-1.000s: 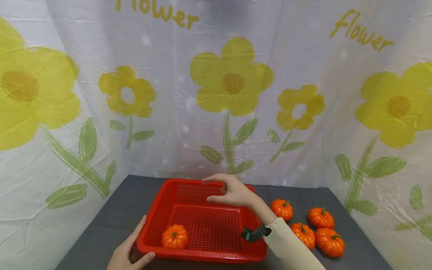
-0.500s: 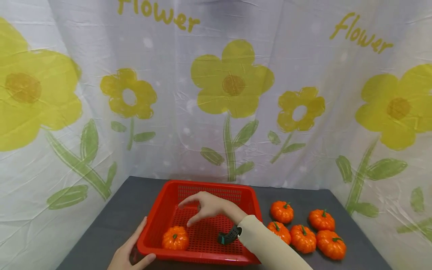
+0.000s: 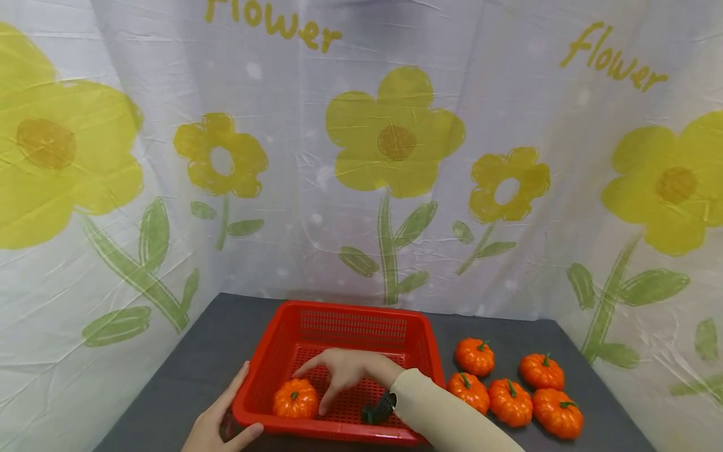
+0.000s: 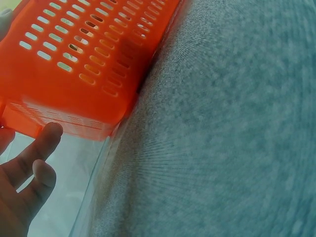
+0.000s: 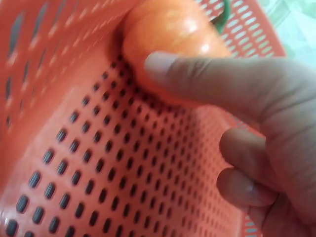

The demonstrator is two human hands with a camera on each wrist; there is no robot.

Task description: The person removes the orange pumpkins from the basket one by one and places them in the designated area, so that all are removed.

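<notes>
A red perforated plastic basket (image 3: 350, 306) stands on the dark table, with one small orange pumpkin (image 3: 295, 397) in its near left corner. My right hand (image 3: 346, 365) is inside the basket, fingers and thumb spread around the pumpkin's far and right sides. In the right wrist view the thumb lies in front of the pumpkin (image 5: 168, 34); whether it touches cannot be told. At the basket's near left corner rests my left hand (image 3: 217, 419), index finger along the left side and thumb by the front rim. The left wrist view shows its fingers (image 4: 42, 145) against the basket's outer wall (image 4: 59, 84).
Several more orange pumpkins (image 3: 510, 402) with green stems sit in a group right of the basket. A white curtain (image 3: 299, 251) printed with yellow flowers surrounds the table (image 3: 237, 320) at the back and sides. A dark band (image 3: 380, 409) is on my right wrist.
My right hand has moved left, nearer and lower, from above the basket's far part down around the pumpkin inside. The sleeve uncovers another pumpkin on the right. My left hand stays at the corner.
</notes>
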